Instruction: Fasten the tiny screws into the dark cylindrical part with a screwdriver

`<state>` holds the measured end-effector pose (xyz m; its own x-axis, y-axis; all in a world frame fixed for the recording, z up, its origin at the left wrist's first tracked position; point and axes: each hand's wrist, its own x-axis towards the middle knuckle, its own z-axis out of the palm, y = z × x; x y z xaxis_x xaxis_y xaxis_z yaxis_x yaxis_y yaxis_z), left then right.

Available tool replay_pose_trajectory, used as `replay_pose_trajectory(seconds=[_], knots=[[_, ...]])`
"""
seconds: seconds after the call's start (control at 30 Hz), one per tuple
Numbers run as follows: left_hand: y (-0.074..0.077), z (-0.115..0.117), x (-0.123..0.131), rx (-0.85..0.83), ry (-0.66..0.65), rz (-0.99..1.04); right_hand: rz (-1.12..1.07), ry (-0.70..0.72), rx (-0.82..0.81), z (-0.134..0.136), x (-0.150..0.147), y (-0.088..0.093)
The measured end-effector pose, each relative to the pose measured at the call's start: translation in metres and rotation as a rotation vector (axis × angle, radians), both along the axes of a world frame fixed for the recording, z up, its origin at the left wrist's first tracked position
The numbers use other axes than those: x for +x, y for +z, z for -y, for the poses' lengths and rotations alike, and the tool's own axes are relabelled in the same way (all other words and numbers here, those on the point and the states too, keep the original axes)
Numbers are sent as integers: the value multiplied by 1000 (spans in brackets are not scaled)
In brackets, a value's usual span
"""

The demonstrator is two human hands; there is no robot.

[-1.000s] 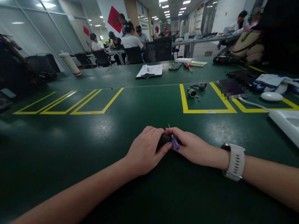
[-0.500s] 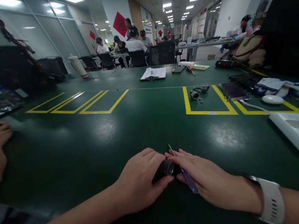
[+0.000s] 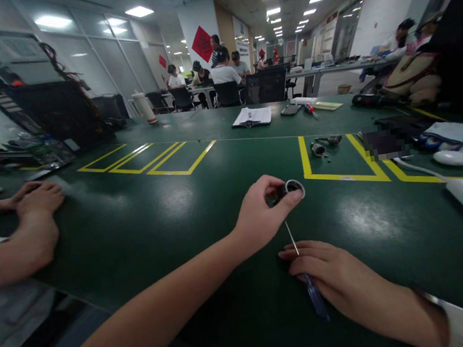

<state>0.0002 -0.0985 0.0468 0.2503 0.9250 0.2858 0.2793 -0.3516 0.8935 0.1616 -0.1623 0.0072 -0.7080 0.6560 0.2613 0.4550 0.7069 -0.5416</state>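
Since the left hand, gripping a hollow cylinder, moved farther off, the right hand holds the screwdriver, apparently idle.

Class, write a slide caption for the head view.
Left hand grips a dark cylindrical part; right hand holds a purple-handled screwdriver at a green table.

Cylinder in left hand, screwdriver in right hand, clipboard behind
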Motion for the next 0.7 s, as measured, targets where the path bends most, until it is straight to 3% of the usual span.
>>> replay_pose_trajectory(seconds=[0.1, 0.23, 0.47, 0.7], knots=[[-10, -12, 5, -93, -29, 226, -96, 27, -18, -3, 2, -1], [-20, -13, -2, -208, -77, 380, -142, 49, -39, -6, 4, -4], [-24, -14, -5, -356, -195, 455, -252, 37, -74, -9, 7, 1], [-30, -11, -10, -334, -197, 448, -368, -141, -117, -17, 23, 8]])
